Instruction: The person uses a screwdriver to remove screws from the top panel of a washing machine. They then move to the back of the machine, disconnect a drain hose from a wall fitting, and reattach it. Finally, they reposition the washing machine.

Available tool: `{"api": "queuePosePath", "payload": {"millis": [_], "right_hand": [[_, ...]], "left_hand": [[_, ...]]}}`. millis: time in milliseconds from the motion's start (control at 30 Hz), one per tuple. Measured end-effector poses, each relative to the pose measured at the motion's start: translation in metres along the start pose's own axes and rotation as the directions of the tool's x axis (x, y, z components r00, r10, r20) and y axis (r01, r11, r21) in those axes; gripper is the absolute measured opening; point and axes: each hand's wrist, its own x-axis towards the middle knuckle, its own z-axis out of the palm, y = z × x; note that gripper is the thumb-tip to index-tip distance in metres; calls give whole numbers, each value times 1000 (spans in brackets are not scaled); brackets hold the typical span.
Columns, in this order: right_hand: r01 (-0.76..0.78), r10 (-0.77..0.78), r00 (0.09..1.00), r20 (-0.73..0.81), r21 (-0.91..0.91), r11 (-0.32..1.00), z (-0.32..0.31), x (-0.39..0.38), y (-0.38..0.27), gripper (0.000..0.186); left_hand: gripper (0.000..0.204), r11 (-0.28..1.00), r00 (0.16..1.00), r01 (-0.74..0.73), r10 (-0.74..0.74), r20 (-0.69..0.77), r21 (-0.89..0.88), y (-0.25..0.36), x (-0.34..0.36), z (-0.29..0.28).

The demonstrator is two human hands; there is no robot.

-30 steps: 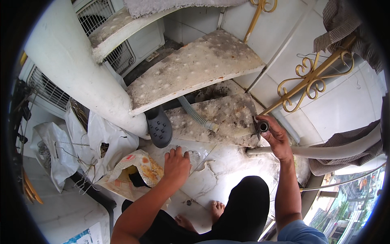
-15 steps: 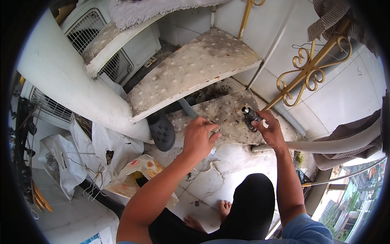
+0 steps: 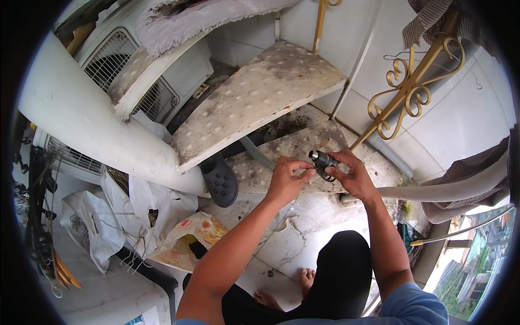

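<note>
A dark fitting shaped like a small tap (image 3: 324,159), with a shiny metal end and a round lower part, is gripped in my right hand (image 3: 356,176). My left hand (image 3: 287,181) is beside it, thumb and forefinger pinched together close to the fitting's lower part. Whatever those fingertips hold, if anything, is too small to name. Behind my left hand, a grey corrugated hose (image 3: 257,154) comes out from under the upper stair slab (image 3: 260,97) and runs down over the lower slab (image 3: 314,142).
A dark clog (image 3: 221,184) lies left of my left hand. White plastic bags (image 3: 132,208) with wire hangers are at the left. A white post (image 3: 97,119) rises beside the slabs. A gold scrolled railing (image 3: 411,89) and a white curved pipe (image 3: 449,189) stand at the right.
My left hand has moved right, away from the hose, to the fitting. My right hand has brought the fitting slightly left. More of the hose shows now.
</note>
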Motion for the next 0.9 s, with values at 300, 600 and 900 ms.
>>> {"api": "queuePosePath", "payload": {"millis": [300, 600, 900], "right_hand": [[-84, 58, 992, -112, -240, 967, -6, 5, 13, 38], [-203, 31, 968, -251, -699, 686, 4, 22, 28, 27], [-263, 74, 958, -275, -755, 601, 16, 18, 33, 20]], "left_hand": [[9, 876, 991, -130, 104, 82, 464, -29, -37, -4], [18, 279, 811, 47, -572, 127, 959, -106, -109, -15], [46, 389, 951, -299, 191, 242, 871, -37, 0, -49]]}}
